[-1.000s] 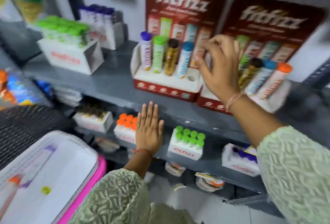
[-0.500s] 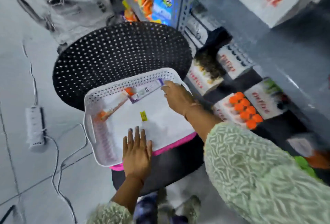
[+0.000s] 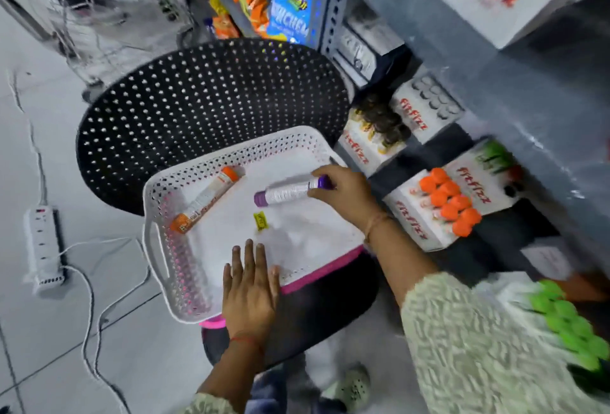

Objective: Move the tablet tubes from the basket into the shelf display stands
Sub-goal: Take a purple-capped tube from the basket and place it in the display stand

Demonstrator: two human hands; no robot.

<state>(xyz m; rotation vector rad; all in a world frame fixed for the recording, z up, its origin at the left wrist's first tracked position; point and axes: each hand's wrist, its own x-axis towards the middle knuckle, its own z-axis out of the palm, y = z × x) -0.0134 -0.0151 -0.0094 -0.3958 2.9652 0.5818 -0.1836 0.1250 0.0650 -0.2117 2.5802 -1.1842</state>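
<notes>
A white perforated basket (image 3: 161, 215) rests on a black chair. Inside it an orange-capped tube (image 3: 206, 197) lies slantwise at the left, and a small yellow label (image 3: 260, 220) lies near the middle. My right hand (image 3: 346, 196) grips the capped end of a purple-capped tube (image 3: 287, 192), held flat just above the basket floor. My left hand (image 3: 249, 291) lies flat with fingers spread on the basket's near rim. The shelf display stands are out of view above.
The black perforated chair (image 3: 204, 100) holds the basket over a pink tray edge (image 3: 317, 278). Grey shelves (image 3: 528, 110) at the right carry Fitfizz boxes with orange (image 3: 449, 205), dark (image 3: 379, 116) and green (image 3: 567, 324) caps. A power strip (image 3: 44, 245) and cables lie on the floor at the left.
My view dropped from the shelf stands to the basket. My right hand came down from the shelf and took hold of the purple-capped tube. My left hand moved from the shelf edge to the basket rim.
</notes>
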